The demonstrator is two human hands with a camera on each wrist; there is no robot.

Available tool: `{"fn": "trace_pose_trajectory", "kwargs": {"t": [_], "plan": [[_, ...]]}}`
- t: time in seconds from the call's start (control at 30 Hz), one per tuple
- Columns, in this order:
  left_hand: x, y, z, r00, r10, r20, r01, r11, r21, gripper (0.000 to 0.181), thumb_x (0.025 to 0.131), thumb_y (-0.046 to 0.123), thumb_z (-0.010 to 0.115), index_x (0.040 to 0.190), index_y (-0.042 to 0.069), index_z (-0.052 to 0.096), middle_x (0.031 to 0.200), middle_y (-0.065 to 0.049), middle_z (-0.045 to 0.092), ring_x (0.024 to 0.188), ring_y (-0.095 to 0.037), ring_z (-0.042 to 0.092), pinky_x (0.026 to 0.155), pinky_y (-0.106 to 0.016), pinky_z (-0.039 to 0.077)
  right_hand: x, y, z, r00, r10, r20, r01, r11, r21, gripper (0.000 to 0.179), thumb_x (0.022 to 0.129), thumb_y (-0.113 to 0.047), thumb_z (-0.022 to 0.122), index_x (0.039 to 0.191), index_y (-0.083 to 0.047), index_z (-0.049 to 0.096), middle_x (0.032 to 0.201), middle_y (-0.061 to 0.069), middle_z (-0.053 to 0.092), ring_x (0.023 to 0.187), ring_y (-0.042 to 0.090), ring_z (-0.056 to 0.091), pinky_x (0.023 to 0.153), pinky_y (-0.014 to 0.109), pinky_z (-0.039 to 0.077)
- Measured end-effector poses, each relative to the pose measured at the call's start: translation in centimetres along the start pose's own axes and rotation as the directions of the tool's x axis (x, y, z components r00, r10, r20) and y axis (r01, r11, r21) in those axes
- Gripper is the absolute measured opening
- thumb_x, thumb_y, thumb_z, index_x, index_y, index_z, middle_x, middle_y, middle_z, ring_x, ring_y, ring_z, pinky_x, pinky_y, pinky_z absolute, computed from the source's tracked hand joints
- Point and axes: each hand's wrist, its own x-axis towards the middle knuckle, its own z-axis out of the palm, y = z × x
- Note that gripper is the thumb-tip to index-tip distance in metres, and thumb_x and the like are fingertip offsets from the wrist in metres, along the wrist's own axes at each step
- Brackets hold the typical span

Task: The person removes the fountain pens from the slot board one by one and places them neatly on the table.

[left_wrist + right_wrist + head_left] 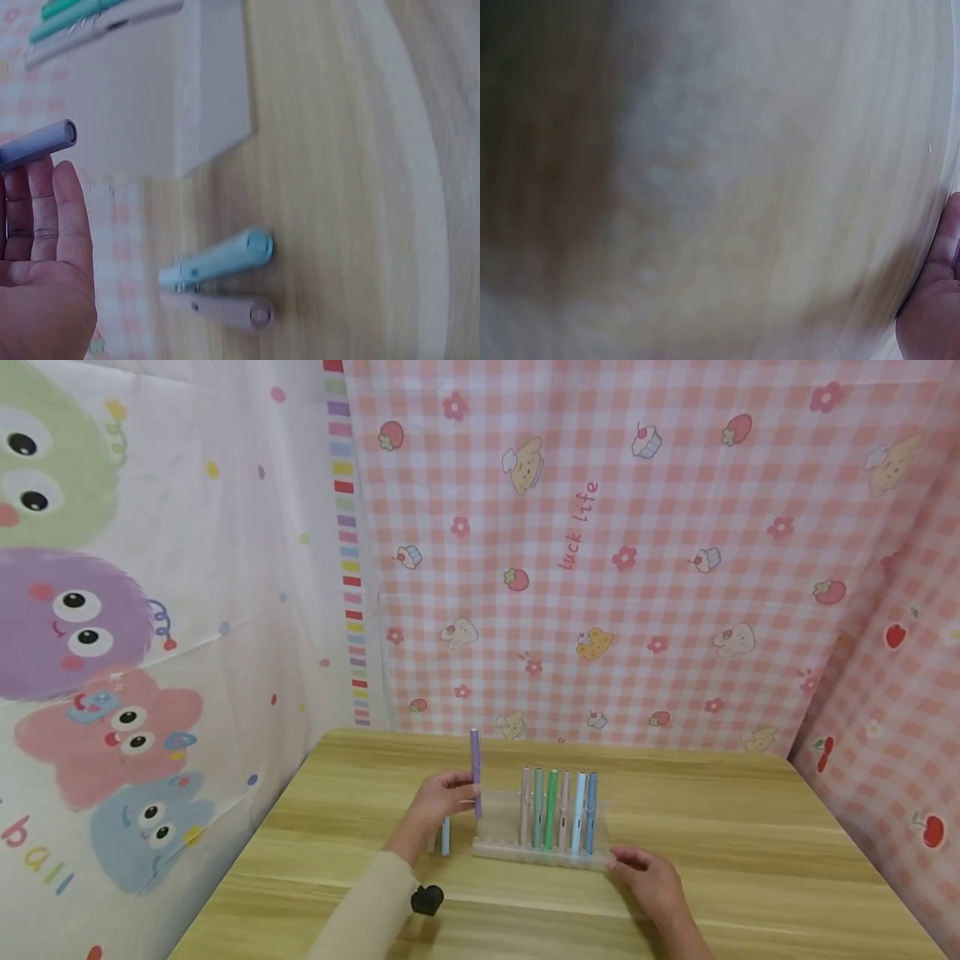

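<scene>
A purple pen (476,768) stands upright in my left hand (442,797), pinched between the fingers at the left end of a clear pen stand (495,847). In the left wrist view that purple pen (41,142) shows one end past the fingertips. My right hand (648,877) grips the stand's right front corner between thumb and fingers. Several pens stand in a row on its right part, among them a green pen (551,810) and a dark blue pen (592,814). Only the edge of the right hand (934,300) shows in the right wrist view.
Left of the stand, partly behind my left hand, are a light blue pen (221,259) and a pinkish pen (225,309), side by side. The wooden table (750,827) meets a pink checked cloth (675,610) at the back. A patterned white cloth (247,568) hangs at left.
</scene>
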Motion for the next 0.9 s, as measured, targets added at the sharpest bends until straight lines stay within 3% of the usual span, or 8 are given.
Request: {"fn": "trace_pose_trajectory", "kwargs": {"t": [0.27,0.47,0.9], "plan": [[-0.3,-0.3,-3.0,0.995,-0.018,-0.1,0.015,1.0,-0.025,0.026,0.095,0.001,0.064,0.115,-0.014,0.059,0.101,-0.013,0.063,0.094,-0.024,0.063,0.09,-0.046,0.053,-0.2,0.2,0.1,1.0,-0.004,0.002,0.004,1.0,-0.003,0.022,0.088,-0.009,0.074,0.107,0.001,0.072,0.104,0.01,0.071,0.097,0.022,0.062,0.079,0.028,0.047],[-0.7,-1.3,-5.2,0.987,-0.027,-0.157,0.023,0.999,-0.032,0.028,0.096,0.0,0.063,0.119,-0.015,0.057,0.11,-0.023,0.063,0.099,-0.033,0.063,0.089,-0.049,0.053,-0.3,0.1,0.1,1.0,-0.003,0.004,0.003,1.0,0.006,0.023,0.088,-0.01,0.074,0.107,0.002,0.072,0.104,0.01,0.071,0.096,0.021,0.061,0.08,0.029,0.047],[-2.0,-2.6,-8.2,0.96,-0.096,-0.263,0.118,0.991,0.067,0.033,0.094,0.007,0.068,0.122,-0.01,0.061,0.1,-0.015,0.067,0.083,-0.021,0.065,0.069,-0.031,0.055,-0.2,-0.2,0.0,1.0,-0.006,-0.004,0.006,1.0,0.017,0.023,0.088,-0.009,0.074,0.107,0.002,0.072,0.103,0.011,0.071,0.093,0.016,0.061,0.079,0.028,0.047]]}}
